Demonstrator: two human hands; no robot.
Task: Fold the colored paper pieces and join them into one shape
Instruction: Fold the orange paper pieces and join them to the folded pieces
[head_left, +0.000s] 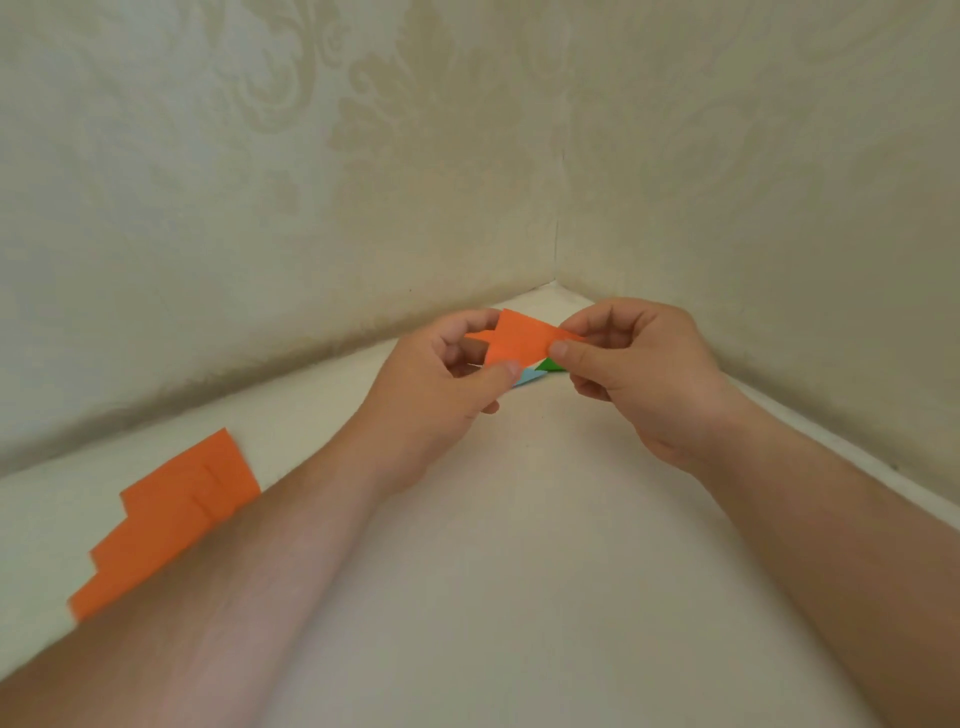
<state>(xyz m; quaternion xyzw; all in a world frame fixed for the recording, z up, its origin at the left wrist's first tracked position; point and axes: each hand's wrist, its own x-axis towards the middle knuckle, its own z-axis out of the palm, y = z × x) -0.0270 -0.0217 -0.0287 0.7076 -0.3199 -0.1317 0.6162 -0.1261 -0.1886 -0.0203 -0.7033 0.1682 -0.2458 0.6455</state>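
Both hands pinch orange paper above a white table, seemingly cornered by patterned walls.

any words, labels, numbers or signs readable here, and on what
None: no text shows anywhere.
The folded orange piece, pinched by the left hand and the right hand, is plain.
The orange sheets on the table are plain.
The wallpaper bears only an ornamental pattern.

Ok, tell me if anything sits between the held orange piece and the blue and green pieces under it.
Nothing visible does. Both hands, left hand and right hand, pinch the orange piece directly above the blue piece and green piece.
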